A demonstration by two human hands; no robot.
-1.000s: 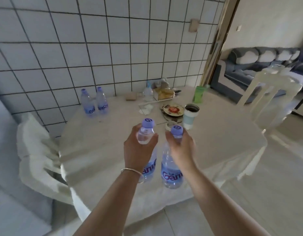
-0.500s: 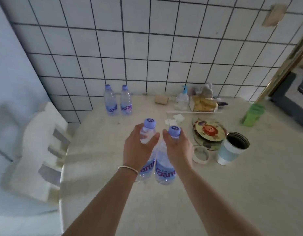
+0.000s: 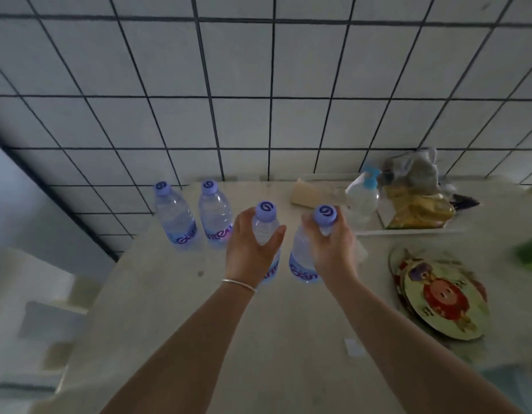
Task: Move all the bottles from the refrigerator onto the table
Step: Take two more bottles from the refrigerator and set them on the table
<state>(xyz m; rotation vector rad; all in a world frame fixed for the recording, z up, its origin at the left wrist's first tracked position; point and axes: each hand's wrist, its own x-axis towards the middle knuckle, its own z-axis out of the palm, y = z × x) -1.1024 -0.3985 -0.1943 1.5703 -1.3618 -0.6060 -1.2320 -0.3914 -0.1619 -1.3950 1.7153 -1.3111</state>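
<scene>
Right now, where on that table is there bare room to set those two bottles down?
Bare beige tabletop lies under both hands, between the two standing purple-capped bottles and the round cartoon-printed plate. The back right is crowded: clear pump bottle, white tray of bags.

A green object point(image 3: 530, 251) at the right edge is blurred and cut off; each hand hides its bottle's label.

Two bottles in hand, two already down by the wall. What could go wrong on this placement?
1. The left hand holds its bottle close beside the standing pair; setting it down there might topple one.
2. The right hand has its grip high, near the cap of its bottle, so the base may swing and land tilted.
3. The pump dispenser stands just behind the right hand and might get bumped.
</scene>
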